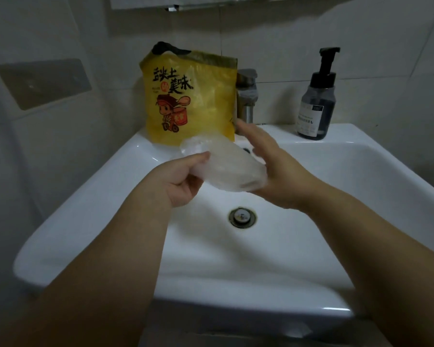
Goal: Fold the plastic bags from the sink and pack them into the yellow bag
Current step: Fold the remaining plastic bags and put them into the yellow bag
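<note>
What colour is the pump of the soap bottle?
Black; the pump shows best in the head view.

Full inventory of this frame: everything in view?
yellow bag: 1, yellow, black print, upright on sink ledge, back left
clear bag: 1, transparent, over basin, between both hands
sink: 1, white, centre
drain: 1, metal, basin floor
tap: 1, metal, behind yellow bag's right edge
pump bottle: 1, dark, ledge back right
wall plate: 1, grey, left wall
left hand: 1, grips clear bag's left end
right hand: 1, flat against clear bag's right end
</note>
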`<state>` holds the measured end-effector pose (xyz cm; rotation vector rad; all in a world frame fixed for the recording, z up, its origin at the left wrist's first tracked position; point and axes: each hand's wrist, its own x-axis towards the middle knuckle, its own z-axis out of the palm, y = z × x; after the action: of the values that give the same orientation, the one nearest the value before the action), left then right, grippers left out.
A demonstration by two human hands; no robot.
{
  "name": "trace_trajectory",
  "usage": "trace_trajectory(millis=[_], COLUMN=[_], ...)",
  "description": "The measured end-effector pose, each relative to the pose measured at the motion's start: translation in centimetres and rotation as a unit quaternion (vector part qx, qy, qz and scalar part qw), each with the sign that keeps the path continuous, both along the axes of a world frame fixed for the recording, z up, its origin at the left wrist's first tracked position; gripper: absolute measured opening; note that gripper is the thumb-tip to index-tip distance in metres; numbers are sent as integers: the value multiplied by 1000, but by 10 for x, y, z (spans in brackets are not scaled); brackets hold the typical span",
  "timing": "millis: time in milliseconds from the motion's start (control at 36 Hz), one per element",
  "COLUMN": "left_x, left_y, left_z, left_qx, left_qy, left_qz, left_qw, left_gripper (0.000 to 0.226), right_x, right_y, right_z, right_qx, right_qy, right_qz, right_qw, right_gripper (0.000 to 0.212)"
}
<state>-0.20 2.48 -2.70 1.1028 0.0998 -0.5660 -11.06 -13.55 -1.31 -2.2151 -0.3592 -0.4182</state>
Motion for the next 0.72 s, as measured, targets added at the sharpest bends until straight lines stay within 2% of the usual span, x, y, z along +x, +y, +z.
trace_trajectory(millis=[56, 111, 167, 250, 361, 472, 611, 667, 722], left_x=[-1, -1, -2, -5, -8, -13, -13, -14, -16], left_y=[-2, -2, -3, -6, -11, -17, -16, -17, -17], left_z=[-1, -1, 0, 4, 4, 1, 0, 0, 1], left_qx=[22, 39, 51, 47, 38, 101, 118, 100, 65], left_qy=[-10, -15, -34, -89, -150, -233, -270, -270, -262], left_qz=[-9, -21, -44, -84, -121, -145, -164, -170, -175], left_qw=[1000, 999, 997, 991, 980, 956, 941, 942, 947], left_gripper=[38, 38, 39, 22, 40, 40, 61, 63, 63], right_x=[-1, -2, -3, -3, 2, 11, 20, 23, 24], right_y=[4, 8, 9, 9, 6, 6, 4, 2, 1], right_z=[3, 3, 3, 5, 5, -1, -9, -9, -7], right_qx=[-18, -36, -42, 0, 68, 129, 184, 254, 348], right_qy=[-29, -13, 21, 49, 98, 135, 155, 165, 231], right_qz=[1, -3, 0, -12, -60, -97, -152, -172, -163], right_qw=[999, 999, 999, 999, 991, 978, 959, 937, 894], right_gripper=[60, 34, 22, 7, 28, 28, 39, 43, 63])
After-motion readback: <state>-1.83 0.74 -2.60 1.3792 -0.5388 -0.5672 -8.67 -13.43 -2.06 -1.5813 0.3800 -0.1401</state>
